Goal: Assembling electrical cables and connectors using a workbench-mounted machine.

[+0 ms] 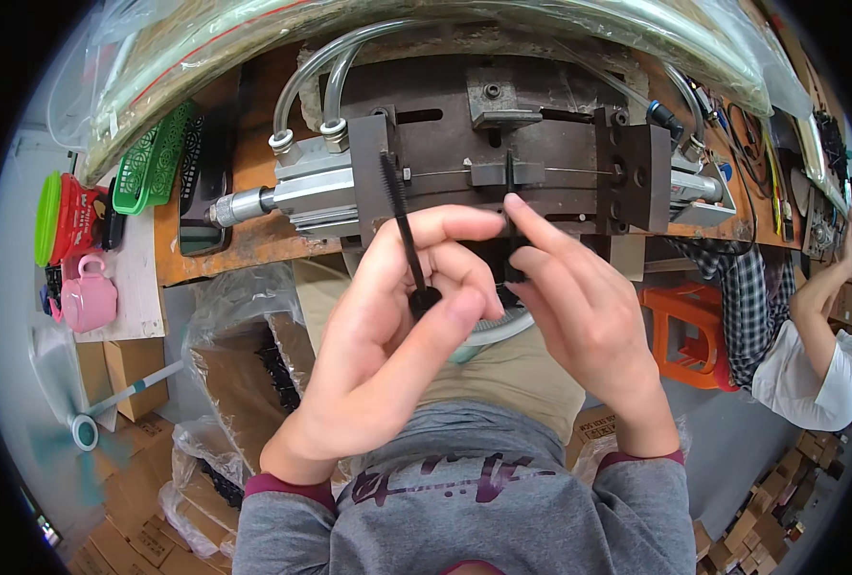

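- Left hand (387, 326) fingers pinch the round base of a black mascara-type brush wand (402, 225), its bristled tip standing up past the fingertips.
- Right hand (579, 307) fingers press together on a small black part (509, 177), mostly hidden, just beside the left fingertips.
- Directly beyond both, nearly touching, is the metal press fixture (502, 134) with its pneumatic cylinder (292, 196).
- Open room lies below the hands, over the lap.
- A pink mug (86, 297) sits well left; another person (809, 355) well right.

- Even, bright daylight-like light falls from above; shadows are soft.
- Glare streaks the clear crinkled plastic sheet (445, 38) at the top.
- Fisheye bending curves the edges; the corners are black.
- Hands look slightly soft.
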`<state>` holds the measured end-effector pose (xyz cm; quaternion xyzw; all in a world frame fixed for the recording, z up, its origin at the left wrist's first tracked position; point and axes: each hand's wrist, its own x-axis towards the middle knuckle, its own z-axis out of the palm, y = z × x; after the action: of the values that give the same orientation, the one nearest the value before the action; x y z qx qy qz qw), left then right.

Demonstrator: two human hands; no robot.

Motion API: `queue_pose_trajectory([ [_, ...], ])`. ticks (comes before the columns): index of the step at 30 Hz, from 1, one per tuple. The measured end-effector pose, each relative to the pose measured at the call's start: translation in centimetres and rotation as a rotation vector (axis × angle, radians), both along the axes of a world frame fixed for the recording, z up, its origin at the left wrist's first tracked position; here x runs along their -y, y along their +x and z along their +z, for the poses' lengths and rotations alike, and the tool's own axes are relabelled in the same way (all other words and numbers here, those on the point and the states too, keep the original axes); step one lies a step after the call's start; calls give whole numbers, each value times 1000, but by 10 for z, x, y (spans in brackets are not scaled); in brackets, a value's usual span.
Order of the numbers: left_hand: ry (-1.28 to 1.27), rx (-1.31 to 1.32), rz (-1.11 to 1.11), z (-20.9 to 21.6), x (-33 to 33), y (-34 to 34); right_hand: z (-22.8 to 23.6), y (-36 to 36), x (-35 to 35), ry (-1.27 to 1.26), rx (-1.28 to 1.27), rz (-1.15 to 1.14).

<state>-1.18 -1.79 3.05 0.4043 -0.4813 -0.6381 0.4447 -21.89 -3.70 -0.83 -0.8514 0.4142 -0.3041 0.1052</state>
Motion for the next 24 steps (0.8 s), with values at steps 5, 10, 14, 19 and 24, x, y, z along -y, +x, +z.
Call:
queue_pose_trajectory([
  [5, 51, -218, 71, 6, -3, 0, 10, 7, 9, -5, -208, -76],
  [10, -235, 86, 116, 3, 0, 14, 29, 11, 15, 2, -313, -40],
  [14, -512, 358, 230, 0, 2, 23, 51, 8, 48, -34, -41, 52],
  [19, -755, 583, 338, -17, 7, 2, 93, 9, 159, -505, -61, -163],
  [24, -916, 854, 295, -38, 17, -19, 97, 42, 241, -1, -290, -317],
])
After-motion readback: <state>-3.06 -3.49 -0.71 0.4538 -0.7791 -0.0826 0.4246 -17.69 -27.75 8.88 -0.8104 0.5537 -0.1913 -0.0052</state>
